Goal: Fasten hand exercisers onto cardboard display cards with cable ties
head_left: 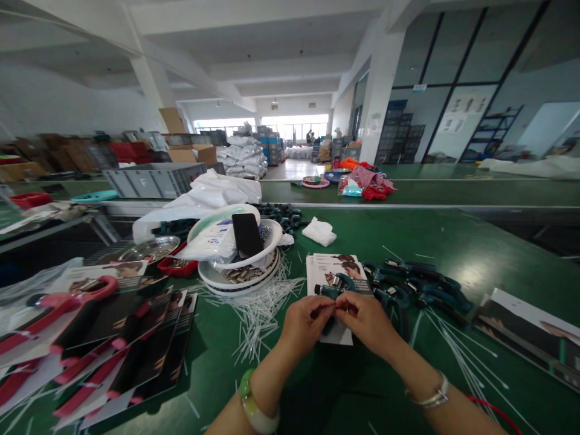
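head: hands (333, 317) meet above printed cards (338, 336).

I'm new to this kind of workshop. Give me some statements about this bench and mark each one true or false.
1. A dark phone lies on the table surface. False: it rests on top of the white bowl and its contents.
2. The gray crate bears a letter F. True.
3. Only one wrist wears a bracelet. False: the left has a green-and-yellow bangle, the right a silver one.
4. The left hand and right hand are close together over the stack of cards. True.
5. The pink tools lie to the left of that stack. True.
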A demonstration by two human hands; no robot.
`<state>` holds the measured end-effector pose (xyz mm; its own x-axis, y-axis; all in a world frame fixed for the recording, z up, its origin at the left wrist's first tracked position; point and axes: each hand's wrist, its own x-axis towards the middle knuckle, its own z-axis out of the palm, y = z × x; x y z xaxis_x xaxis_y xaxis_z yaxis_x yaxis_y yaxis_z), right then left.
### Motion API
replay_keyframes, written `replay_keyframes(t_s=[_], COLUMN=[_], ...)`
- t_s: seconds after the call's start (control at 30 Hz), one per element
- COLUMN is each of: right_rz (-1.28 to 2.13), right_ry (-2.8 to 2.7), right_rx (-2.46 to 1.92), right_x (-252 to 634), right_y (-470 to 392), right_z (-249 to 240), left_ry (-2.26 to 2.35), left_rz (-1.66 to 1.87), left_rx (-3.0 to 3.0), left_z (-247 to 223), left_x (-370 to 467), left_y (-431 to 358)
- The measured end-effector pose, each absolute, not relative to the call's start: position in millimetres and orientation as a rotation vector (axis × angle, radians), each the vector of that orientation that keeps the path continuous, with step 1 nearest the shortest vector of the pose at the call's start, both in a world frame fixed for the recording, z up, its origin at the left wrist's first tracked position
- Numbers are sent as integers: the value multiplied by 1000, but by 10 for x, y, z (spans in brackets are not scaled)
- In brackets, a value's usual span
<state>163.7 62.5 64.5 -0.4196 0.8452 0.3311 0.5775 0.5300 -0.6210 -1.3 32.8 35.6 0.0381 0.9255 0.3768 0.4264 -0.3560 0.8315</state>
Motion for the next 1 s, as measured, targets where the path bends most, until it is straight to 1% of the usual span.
replay_keyframes(t_s=[0.1, 0.23, 0.37, 0.5, 0.6, 0.67, 0.77, 0.87, 0.93, 1.0], right_rz=[478, 387, 140, -36, -17, 64, 239, 402, 371, 215], right_ry=[-2087, -2180, -2214, -1930, -1754, -1801, -1892, -1952, -2040, -2128], right_rx=[-1022, -802, -786, -900, -1021, -957, -873, -923, -909, -880], right_x=[1684, 1711, 1711, 1785, 1804, 1763, 1663, 1608, 1618, 1653], right_y=[607, 629, 641, 582, 535, 531, 565, 586, 552, 480], right_z=[564, 550, 586, 578, 558, 561, 596, 622, 594, 521], left_ry=[1330, 1359, 1388, 1517, 1528, 1484, 1437, 1521, 1640, 1718], left_rz=[1273, 1243, 1190, 1039, 1108, 1160, 1044, 930, 928, 946], left_rx=[1761, 1819, 1907, 2003, 1929, 1879, 1970, 1986, 1914, 1836], left_z=[337, 315, 415, 558, 620, 632, 600, 518, 456, 403], left_x=[-11, -9, -20, -59, -69, -55, -21, -5, -15, -39], left_y=[358, 383, 343, 261, 226, 228, 259, 292, 298, 291])
